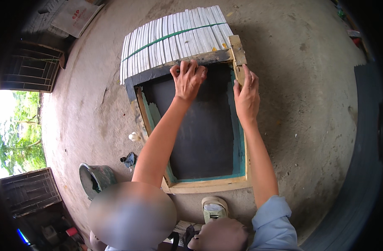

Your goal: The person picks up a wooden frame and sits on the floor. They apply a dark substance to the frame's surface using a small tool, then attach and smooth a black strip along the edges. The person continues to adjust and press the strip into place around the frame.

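In front of me lies a wooden screen frame (208,185) with a dark panel (204,129) stretched inside it and worn teal edging around that. My left hand (189,81) is over the far end of the panel, at the dark far bar (151,74). Its fingers are curled and the fingertips are hidden, so what they hold cannot be made out. At the far right corner my right hand (247,98) grips the frame's right bar, thumb on the inner side and fingers outside. A small wood block (236,46) sits on that corner.
Behind the frame rests a bundle of white strips (174,37) bound by a green band. To the left are a bucket (100,180), a dark blue crumpled item (129,159) and a small white object (134,137). A shoe (214,208) stands by the near bar on concrete floor (86,100).
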A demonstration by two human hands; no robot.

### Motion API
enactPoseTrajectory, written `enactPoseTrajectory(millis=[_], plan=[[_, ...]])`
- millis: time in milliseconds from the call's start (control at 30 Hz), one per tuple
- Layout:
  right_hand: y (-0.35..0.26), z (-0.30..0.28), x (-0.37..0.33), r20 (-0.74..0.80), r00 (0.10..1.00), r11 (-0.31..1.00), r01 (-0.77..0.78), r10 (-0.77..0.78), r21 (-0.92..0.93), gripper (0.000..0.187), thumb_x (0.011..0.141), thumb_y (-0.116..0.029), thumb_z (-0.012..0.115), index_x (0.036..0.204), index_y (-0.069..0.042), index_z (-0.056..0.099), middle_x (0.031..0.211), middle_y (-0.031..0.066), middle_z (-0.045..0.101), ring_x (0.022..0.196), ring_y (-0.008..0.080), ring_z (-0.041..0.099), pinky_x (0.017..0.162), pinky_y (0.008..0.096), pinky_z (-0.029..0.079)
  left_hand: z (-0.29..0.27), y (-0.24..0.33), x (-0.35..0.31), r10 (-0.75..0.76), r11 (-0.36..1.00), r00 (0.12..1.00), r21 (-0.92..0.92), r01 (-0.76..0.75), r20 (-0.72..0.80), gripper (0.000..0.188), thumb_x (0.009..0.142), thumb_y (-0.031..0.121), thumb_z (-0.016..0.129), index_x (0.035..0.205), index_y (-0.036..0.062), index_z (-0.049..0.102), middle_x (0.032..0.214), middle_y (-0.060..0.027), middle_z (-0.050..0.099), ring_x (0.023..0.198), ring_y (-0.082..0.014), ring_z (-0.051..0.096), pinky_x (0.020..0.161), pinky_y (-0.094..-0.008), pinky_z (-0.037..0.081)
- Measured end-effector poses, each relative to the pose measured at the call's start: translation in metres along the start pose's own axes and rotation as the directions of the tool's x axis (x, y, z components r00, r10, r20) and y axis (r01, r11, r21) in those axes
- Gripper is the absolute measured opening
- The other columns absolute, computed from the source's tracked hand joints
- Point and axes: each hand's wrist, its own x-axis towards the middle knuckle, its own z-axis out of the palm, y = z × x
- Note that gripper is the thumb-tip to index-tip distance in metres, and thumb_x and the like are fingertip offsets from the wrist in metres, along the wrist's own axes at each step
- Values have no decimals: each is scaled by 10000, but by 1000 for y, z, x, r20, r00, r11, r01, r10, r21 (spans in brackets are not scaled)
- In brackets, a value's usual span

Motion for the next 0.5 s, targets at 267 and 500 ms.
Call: enactPoseTrajectory(millis=[267,500], plan=[[-2,0,0,-10,1000,1000,17,-17,-9,507,872,-157,574,1329,-108,360,1132,163,483,1010,294,573,780,364,560,1,13,-4,-131,991,991,-7,131,13,168,695,226,721,840,223,635,879,9,474,900,-184,464,798,-403,275],[0,1,0,-15,1000,1000,23,-23,12,543,848,-128,591,1333,-113,349,1131,155,484,1031,308,557,782,375,540,-4,38,-3,58,992,998,-109,-56,19,282,747,228,680,1015,234,591,927,35,469,943,-145,443,836,-399,259]])
